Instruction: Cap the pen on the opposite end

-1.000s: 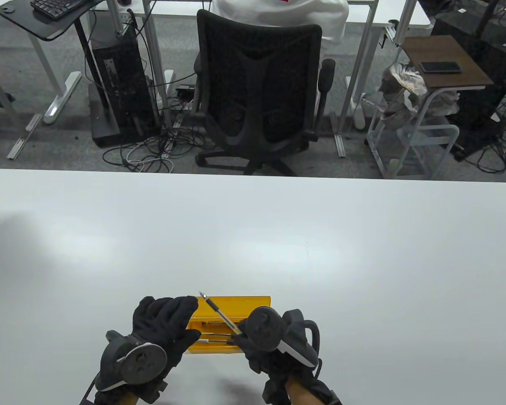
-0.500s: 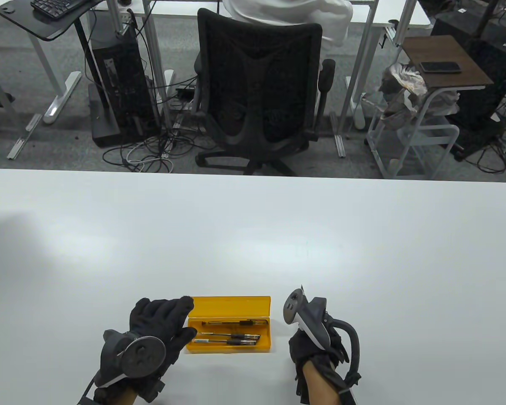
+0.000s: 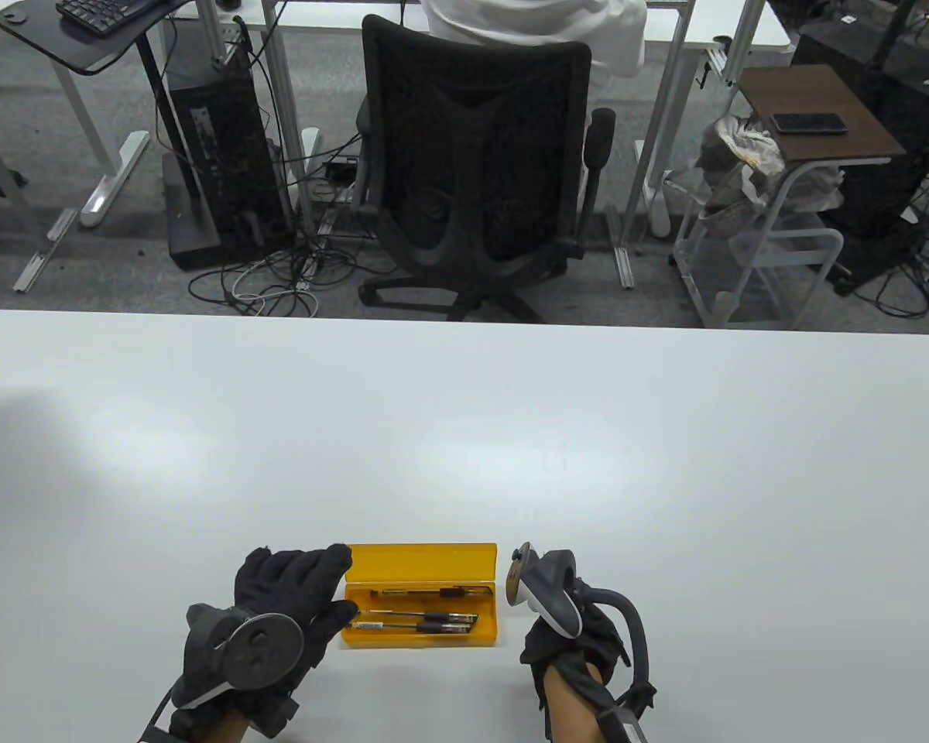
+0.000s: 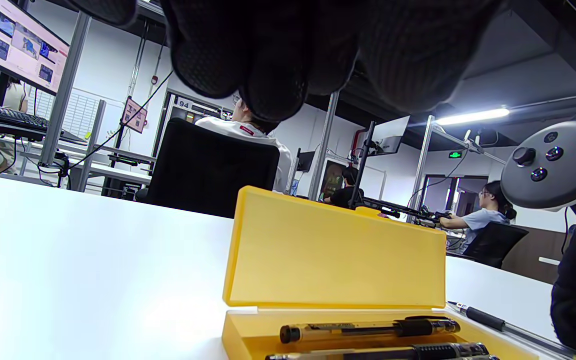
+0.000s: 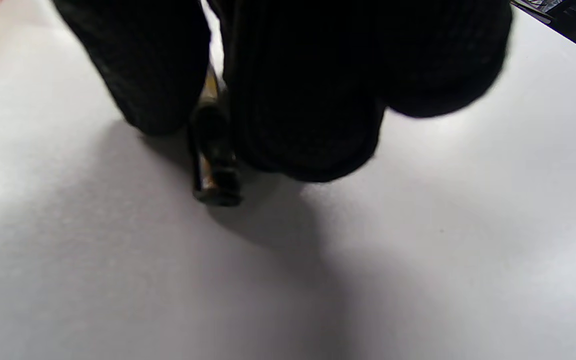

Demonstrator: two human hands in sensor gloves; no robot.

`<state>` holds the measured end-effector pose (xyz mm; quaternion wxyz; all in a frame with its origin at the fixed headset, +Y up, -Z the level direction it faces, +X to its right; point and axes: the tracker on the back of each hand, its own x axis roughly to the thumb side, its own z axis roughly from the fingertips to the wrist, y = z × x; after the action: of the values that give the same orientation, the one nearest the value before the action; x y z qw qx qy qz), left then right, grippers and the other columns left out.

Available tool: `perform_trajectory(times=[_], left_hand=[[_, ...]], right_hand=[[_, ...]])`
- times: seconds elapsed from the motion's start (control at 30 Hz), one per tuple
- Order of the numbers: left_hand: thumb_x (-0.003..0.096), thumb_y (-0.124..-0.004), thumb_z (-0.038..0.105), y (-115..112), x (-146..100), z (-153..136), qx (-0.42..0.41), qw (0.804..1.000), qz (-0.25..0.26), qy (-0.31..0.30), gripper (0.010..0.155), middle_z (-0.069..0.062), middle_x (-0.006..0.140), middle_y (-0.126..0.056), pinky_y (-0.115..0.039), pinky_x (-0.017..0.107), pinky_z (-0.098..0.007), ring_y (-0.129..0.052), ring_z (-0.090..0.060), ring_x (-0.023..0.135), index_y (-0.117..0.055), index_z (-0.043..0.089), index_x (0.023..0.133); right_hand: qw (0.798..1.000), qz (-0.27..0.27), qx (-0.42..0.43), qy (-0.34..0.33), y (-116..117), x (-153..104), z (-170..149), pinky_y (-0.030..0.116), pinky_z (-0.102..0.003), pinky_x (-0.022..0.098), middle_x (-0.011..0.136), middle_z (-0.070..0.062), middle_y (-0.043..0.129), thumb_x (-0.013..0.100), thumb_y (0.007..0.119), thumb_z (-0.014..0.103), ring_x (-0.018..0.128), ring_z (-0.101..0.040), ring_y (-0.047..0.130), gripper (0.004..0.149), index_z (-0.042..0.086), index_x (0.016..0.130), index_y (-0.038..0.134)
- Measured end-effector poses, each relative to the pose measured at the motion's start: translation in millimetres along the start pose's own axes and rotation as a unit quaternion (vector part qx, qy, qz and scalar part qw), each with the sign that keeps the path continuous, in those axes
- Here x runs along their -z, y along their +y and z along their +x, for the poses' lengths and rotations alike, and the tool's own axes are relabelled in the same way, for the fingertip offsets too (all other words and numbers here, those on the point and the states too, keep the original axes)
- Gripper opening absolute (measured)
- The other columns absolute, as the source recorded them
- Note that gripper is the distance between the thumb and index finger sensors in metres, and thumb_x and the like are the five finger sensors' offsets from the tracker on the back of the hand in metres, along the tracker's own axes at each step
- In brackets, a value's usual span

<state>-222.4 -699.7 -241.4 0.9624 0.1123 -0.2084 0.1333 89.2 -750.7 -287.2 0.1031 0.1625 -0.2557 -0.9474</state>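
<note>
Lower right: right hand (image 3: 569, 646) pinching a pen (image 5: 213, 170) down on the worktop (image 3: 464, 433); lower left: left hand (image 3: 290, 600) spread beside the open yellow pencil case (image 3: 422, 569).

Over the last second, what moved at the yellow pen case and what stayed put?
The right hand carried a pen out of the yellow pen case rightward, down to the table beside it; its fingers hold that pen between them. The left hand stayed at the case's left end. The case stays open, with two pens inside.
</note>
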Motion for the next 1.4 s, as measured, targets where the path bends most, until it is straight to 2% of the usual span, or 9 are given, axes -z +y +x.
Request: perform_trajectory(times=[0.53, 0.63, 0.7, 0.77, 0.83, 0.9, 1.1, 1.27, 1.4], left_hand=[[0.0505, -0.082, 0.043, -8.2, 4.3, 2.6, 0.012, 0.999, -0.031, 0.014, 0.065, -0.017, 0.097, -0.082, -0.043, 0.069, -0.074, -0.075, -0.04, 0.087, -0.066, 0.014, 0.107], [0.051, -0.082, 0.042, -18.9, 11.5, 5.7, 0.031, 0.998, -0.057, 0.02, 0.058, -0.016, 0.093, -0.086, -0.044, 0.07, -0.073, -0.077, -0.04, 0.084, -0.073, 0.02, 0.104], [0.0509, -0.082, 0.043, -30.8, 17.0, 9.4, 0.064, 0.994, -0.091, 0.016, 0.054, -0.015, 0.091, -0.089, -0.044, 0.07, -0.073, -0.078, -0.04, 0.083, -0.079, 0.022, 0.1], [0.0506, -0.082, 0.044, -45.5, 22.0, 13.1, 0.122, 0.984, -0.127, 0.011, 0.056, -0.015, 0.091, -0.088, -0.044, 0.07, -0.073, -0.078, -0.039, 0.083, -0.075, 0.024, 0.102], [0.0501, -0.081, 0.047, -57.7, 23.7, 15.2, 0.16, 0.975, -0.151, 0.009, 0.063, -0.016, 0.094, -0.084, -0.043, 0.071, -0.073, -0.074, -0.04, 0.085, -0.067, 0.025, 0.108], [0.05, -0.079, 0.05, -65.2, 24.6, 15.7, 0.178, 0.97, -0.164, 0.012, 0.071, -0.017, 0.096, -0.08, -0.042, 0.071, -0.073, -0.071, -0.041, 0.087, -0.058, 0.023, 0.112], [0.0509, -0.075, 0.052, -74.7, 24.7, 11.2, 0.19, 0.963, -0.191, 0.026, 0.07, -0.019, 0.101, -0.075, -0.038, 0.07, -0.077, -0.066, -0.042, 0.09, -0.058, 0.023, 0.112], [0.0522, -0.069, 0.052, -79.3, 25.4, 4.5, 0.153, 0.959, -0.231, 0.051, 0.069, -0.022, 0.109, -0.062, -0.03, 0.071, -0.077, -0.054, -0.045, 0.094, -0.048, 0.027, 0.113], [0.0523, -0.068, 0.052, -80.1, 25.9, 2.4, 0.139, 0.959, -0.241, 0.059, 0.07, -0.023, 0.111, -0.059, -0.029, 0.071, -0.077, -0.052, -0.046, 0.094, -0.045, 0.027, 0.113]], right_hand=[[1.0, 0.002, 0.019, 0.001, -3.4, -3.5, -2.8, 0.089, -0.04, 0.029, 0.066, -0.014, 0.102, 0.04, 0.089, 0.045, 0.04, -0.022, 0.106, 0.068, 0.0, 0.09, 0.081], [0.998, -0.066, 0.018, 0.014, -18.0, -13.5, -5.8, 0.089, -0.04, 0.03, 0.067, -0.013, 0.102, 0.04, 0.088, 0.047, 0.042, -0.023, 0.105, 0.069, 0.001, 0.091, 0.08], [0.99, -0.134, 0.04, 0.001, -28.8, -23.8, -5.4, 0.088, -0.04, 0.03, 0.064, -0.011, 0.103, 0.04, 0.088, 0.047, 0.041, -0.022, 0.105, 0.066, 0.004, 0.09, 0.082], [0.978, -0.196, 0.061, -0.035, -37.5, -35.6, 0.9, 0.088, -0.039, 0.03, 0.06, -0.007, 0.103, 0.039, 0.088, 0.047, 0.04, -0.021, 0.104, 0.061, 0.008, 0.087, 0.085], [0.969, -0.218, 0.078, -0.083, -40.1, -43.5, 12.4, 0.088, -0.039, 0.03, 0.058, -0.004, 0.103, 0.039, 0.088, 0.045, 0.038, -0.019, 0.104, 0.056, 0.013, 0.084, 0.087], [0.964, -0.217, 0.089, -0.126, -39.9, -47.8, 24.0, 0.087, -0.039, 0.03, 0.057, -0.003, 0.102, 0.039, 0.088, 0.043, 0.038, -0.018, 0.103, 0.05, 0.017, 0.082, 0.089], [0.947, -0.218, 0.046, -0.23, -30.2, -48.3, 57.9, 0.085, -0.041, 0.039, 0.065, -0.001, 0.098, 0.039, 0.086, 0.039, 0.047, -0.02, 0.099, 0.043, 0.026, 0.079, 0.091], [0.953, -0.177, 0.02, -0.245, -20.5, -40.2, 73.2, 0.081, -0.045, 0.047, 0.077, -0.003, 0.091, 0.041, 0.081, 0.036, 0.059, -0.024, 0.094, 0.045, 0.029, 0.086, 0.086], [0.957, -0.145, -0.001, -0.251, -10.9, -34.1, 81.3, 0.077, -0.049, 0.054, 0.087, -0.006, 0.083, 0.042, 0.079, 0.037, 0.071, -0.028, 0.087, 0.05, 0.03, 0.092, 0.08]])
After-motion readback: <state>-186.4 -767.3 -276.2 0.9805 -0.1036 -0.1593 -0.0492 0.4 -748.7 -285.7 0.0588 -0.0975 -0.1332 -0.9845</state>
